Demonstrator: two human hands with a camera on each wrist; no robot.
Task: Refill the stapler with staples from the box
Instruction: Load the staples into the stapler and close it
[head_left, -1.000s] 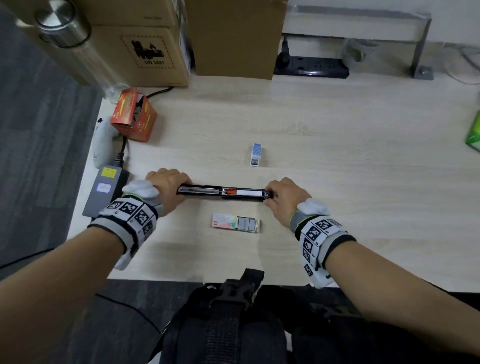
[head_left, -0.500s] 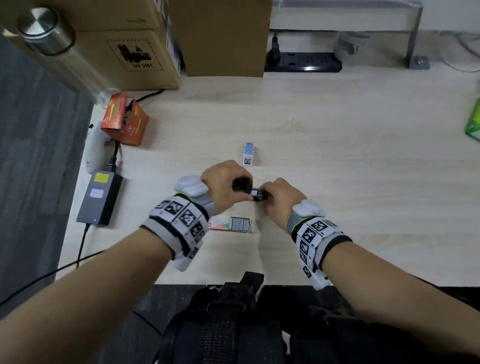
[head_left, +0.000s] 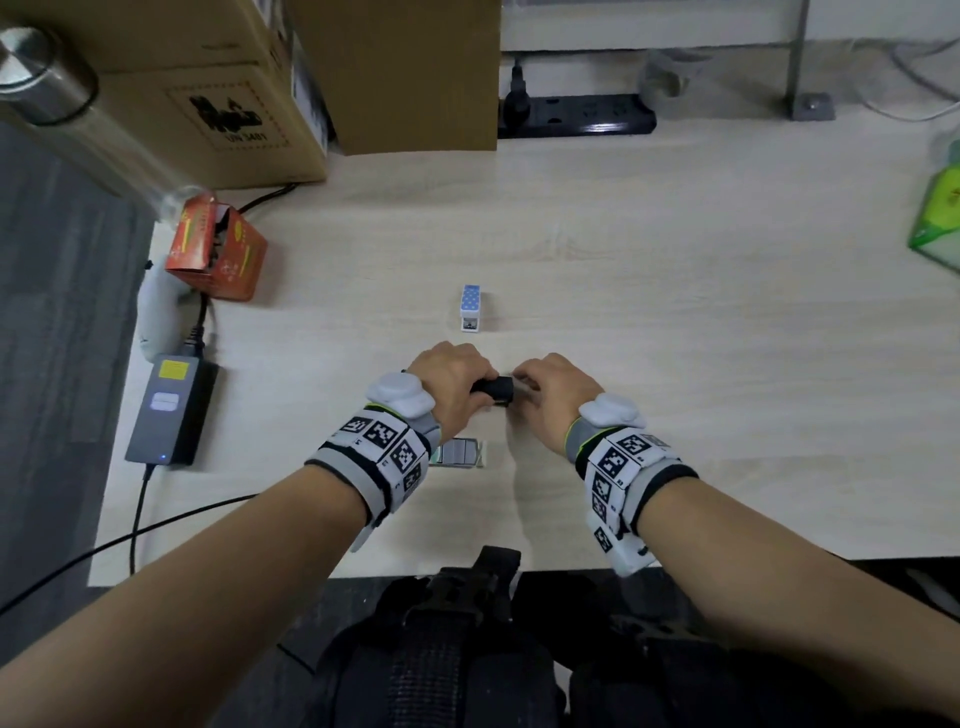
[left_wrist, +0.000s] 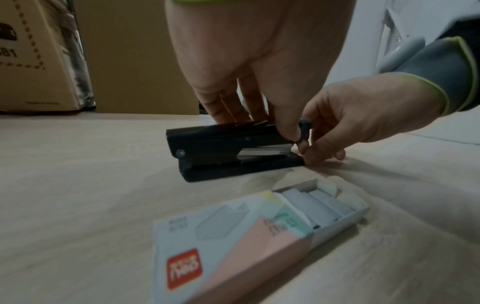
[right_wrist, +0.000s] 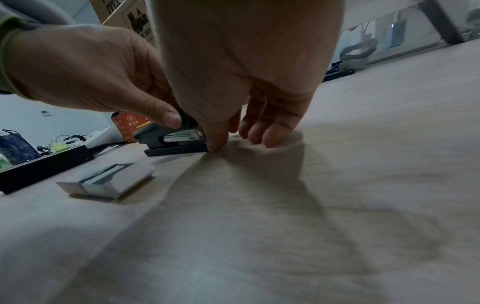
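Note:
The black stapler (head_left: 496, 391) lies on the table (head_left: 675, 312), folded nearly closed, between my two hands. My left hand (head_left: 457, 382) grips its top arm, thumb on the near side and fingers on the far side (left_wrist: 233, 115). My right hand (head_left: 545, 387) pinches the stapler's front end (left_wrist: 302, 142), its other fingers (right_wrist: 270, 135) resting on the table. A silver magazine shows between top arm and base (right_wrist: 179, 137). The staple box (head_left: 460, 453) lies just in front of the stapler, its drawer slid open with grey staple strips (left_wrist: 319, 205) showing.
A small blue dotted item (head_left: 471, 307) stands behind the hands. An orange carton (head_left: 218, 260), a power adapter (head_left: 169, 410) and cables sit at the left edge. Cardboard boxes (head_left: 218, 93) and a power strip (head_left: 576, 118) line the back; a green pack (head_left: 940, 218) is far right.
A second ago the stapler lay unfolded flat, held at both ends. My left hand swung the top arm over to the right, down onto the base, and both hands now meet at it.

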